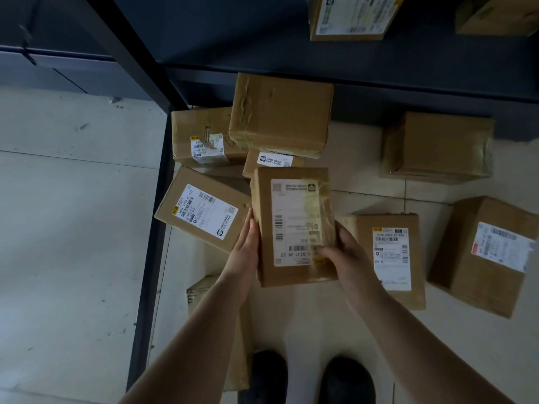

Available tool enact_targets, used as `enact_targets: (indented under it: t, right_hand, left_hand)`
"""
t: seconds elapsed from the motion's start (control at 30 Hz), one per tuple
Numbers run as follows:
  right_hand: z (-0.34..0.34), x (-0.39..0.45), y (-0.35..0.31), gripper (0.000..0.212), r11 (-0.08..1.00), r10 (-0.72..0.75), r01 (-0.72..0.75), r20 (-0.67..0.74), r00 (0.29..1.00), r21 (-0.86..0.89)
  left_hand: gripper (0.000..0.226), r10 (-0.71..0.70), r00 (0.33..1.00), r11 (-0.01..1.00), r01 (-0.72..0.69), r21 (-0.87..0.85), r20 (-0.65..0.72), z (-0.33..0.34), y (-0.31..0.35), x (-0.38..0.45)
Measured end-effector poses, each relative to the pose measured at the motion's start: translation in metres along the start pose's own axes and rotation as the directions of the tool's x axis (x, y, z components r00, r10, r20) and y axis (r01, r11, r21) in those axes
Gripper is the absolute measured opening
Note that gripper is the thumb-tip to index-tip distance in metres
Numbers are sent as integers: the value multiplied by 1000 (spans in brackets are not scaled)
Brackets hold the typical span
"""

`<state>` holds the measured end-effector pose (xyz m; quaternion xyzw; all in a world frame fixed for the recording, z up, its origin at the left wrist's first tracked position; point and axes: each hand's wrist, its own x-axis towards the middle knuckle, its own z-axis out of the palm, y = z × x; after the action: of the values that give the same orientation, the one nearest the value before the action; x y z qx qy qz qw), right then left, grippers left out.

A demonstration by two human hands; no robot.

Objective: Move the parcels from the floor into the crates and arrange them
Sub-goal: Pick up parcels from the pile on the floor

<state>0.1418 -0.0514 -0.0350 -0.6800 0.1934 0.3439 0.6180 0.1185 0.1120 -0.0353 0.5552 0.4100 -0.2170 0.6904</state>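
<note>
Both hands hold one oblong cardboard parcel [293, 225] above the pale tiled floor [364, 176]: the left hand [246, 246] lies flat along its left side, and the right hand [341, 252] curls round its right edge, thumb on the glossy white label. More taped brown parcels [281, 113] lie scattered below, near a dark metal shelf frame [151, 228].
</note>
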Motion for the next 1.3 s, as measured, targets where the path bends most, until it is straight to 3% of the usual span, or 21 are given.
enact_targets:
  t: [0.13,0.27,0.4,0.6,0.77,0.9,1.0,1.13,1.3]
  right_hand:
    - [2,-1,-4,51,999,-37,37,1,999,21]
    - [-13,-3,-2,40,994,2,9,-98,995,111]
    - [-60,-14,-1,33,979,47,-9,-183,982,202]
    - [-144,-26,25,24,976,87,2,-400,912,218]
    - [-173,-17,55,25,983,152,-100,-383,911,154]
    - [-196,-13,86,32,934,297,-165,-434,850,316]
    - [-203,-16,110,44,879,434,-306,-348,831,366]
    - [-192,-16,114,42,885,415,-329,-236,879,331]
    - [-178,-3,96,42,865,426,-329,-206,881,379]
  left_hand:
    - [50,-14,998,1000,15,-19,58,5,7,-8]
    - [47,-19,998,1000,18,20,62,18,4,-10]
    - [30,-69,989,997,62,53,131,54,3,-7]
    - [43,-129,964,988,104,117,233,137,-16,-2]
    - [39,-212,965,971,190,147,152,174,-46,2]
    - [45,-259,966,958,254,129,17,157,-86,4]
    - [48,-365,931,916,358,183,5,142,-118,-3]
    - [54,-418,906,888,392,239,70,150,-131,3]
    - [46,-387,921,916,380,127,37,169,-116,25]
